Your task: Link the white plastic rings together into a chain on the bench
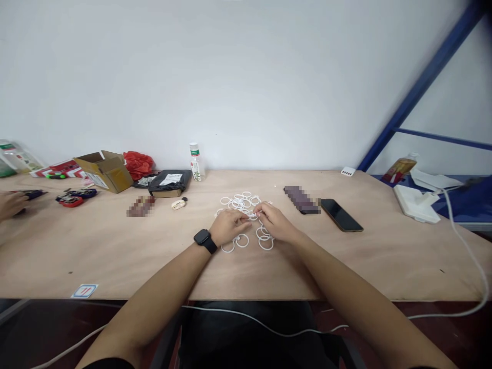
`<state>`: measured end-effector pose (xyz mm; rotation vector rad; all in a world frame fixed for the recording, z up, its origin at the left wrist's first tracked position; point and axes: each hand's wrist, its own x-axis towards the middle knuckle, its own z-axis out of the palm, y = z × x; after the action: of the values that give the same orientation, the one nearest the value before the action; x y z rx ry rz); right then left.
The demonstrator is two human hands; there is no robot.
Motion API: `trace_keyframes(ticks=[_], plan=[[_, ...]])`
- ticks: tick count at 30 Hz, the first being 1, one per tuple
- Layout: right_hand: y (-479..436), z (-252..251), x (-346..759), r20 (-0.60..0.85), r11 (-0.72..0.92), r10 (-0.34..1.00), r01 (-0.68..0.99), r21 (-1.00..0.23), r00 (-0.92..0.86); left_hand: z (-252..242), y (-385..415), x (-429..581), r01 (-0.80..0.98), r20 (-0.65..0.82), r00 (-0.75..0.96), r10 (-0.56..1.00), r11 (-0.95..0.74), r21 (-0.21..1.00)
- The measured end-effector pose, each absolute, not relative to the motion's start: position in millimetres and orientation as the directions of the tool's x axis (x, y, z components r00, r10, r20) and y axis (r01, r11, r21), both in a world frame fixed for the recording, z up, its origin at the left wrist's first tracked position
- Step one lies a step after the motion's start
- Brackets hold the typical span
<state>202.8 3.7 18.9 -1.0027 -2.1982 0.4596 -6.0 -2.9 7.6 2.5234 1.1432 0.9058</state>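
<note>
Several thin white rings (pixel 242 241), some with a small knob or clip, lie on the wooden table (pixel 161 266). A loose pile of white rings (pixel 239 202) sits just beyond my hands, and others lie nearer me. My left hand (pixel 229 224), below a black watch, has its fingers pinched on the left side of a white ring (pixel 252 216). My right hand (pixel 274 221) pinches the same ring from the right. Fingertips partly cover this ring, so its small clip cannot be made out clearly. Close under my right hand are overlapping rings (pixel 265 242).
Right of the rings lie a black phone (pixel 341 214), a dark pixelated item (pixel 302 199) and a white power strip (pixel 415 204) with its cable. A bottle (pixel 195 163), black package (pixel 169 180) and open carton (pixel 105 171) stand back left. A co-worker's hand (pixel 11 204) is far left.
</note>
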Motion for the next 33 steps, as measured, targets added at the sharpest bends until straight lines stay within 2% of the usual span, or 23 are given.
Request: trace_keyframes(ticks=[9, 14, 18, 26, 30, 33], plan=[[-4.8, 14.1, 191.2, 0.366, 0.581, 0.798, 0.449, -0.679, -0.479, 15.1, -7.4, -4.3, 0.649, 0.465, 0.506, 0.727, -0.676, 0.35], [-5.9, 16.7, 193.1, 0.39, 0.617, 0.766, 0.412, -0.671, -0.511, 17.5, -9.2, -4.6, 0.668, 0.432, 0.586, 0.686, -0.71, 0.221], [-6.3, 18.9, 194.0, 0.413, 0.635, 0.757, 0.424, -0.645, -0.506, 18.6, -10.4, -6.2, 0.673, 0.418, 0.609, 0.674, -0.718, 0.178], [-4.3, 13.0, 191.7, 0.415, 0.643, 0.756, 0.457, -0.615, -0.506, 17.5, -11.0, -7.5, 0.676, 0.4, 0.609, 0.685, -0.712, 0.19], [-5.0, 11.6, 189.0, 0.473, 0.639, 0.766, 0.434, -0.635, -0.436, 18.9, -8.3, -11.0, 0.677, 0.515, 0.501, 0.696, -0.685, 0.268], [-7.7, 13.0, 188.2, 0.482, 0.635, 0.769, 0.415, -0.652, -0.419, 18.3, -7.1, -13.4, 0.612, 0.591, 0.463, 0.661, -0.72, 0.327]])
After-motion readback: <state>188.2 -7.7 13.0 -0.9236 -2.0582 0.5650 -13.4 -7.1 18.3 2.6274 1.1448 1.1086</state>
